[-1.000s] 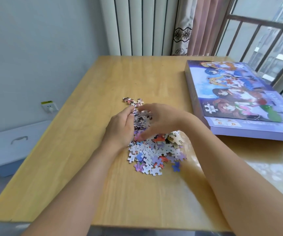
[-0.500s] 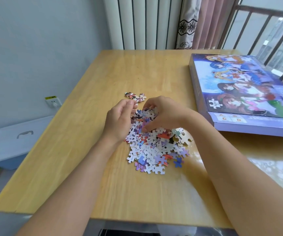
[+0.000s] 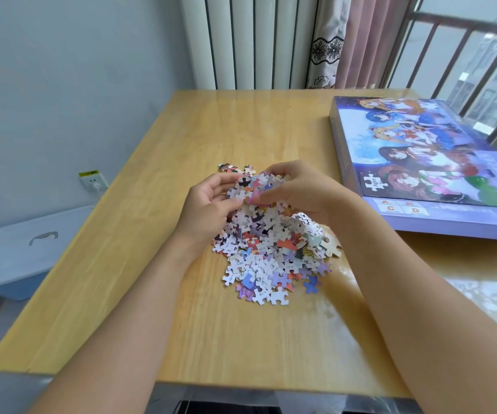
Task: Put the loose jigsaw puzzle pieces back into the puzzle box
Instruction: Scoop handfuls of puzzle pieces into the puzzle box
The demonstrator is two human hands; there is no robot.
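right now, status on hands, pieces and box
Left hand and right hand cupping a bunch of pieces above the pile. Box shut, lid on, at right. Path across the table clear.

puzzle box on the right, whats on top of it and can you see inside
Nothing lies on the puzzle box; its printed lid faces up and is shut, so the inside is hidden. The pile of pieces sits on the table, with the left hand and right hand gathering a handful.
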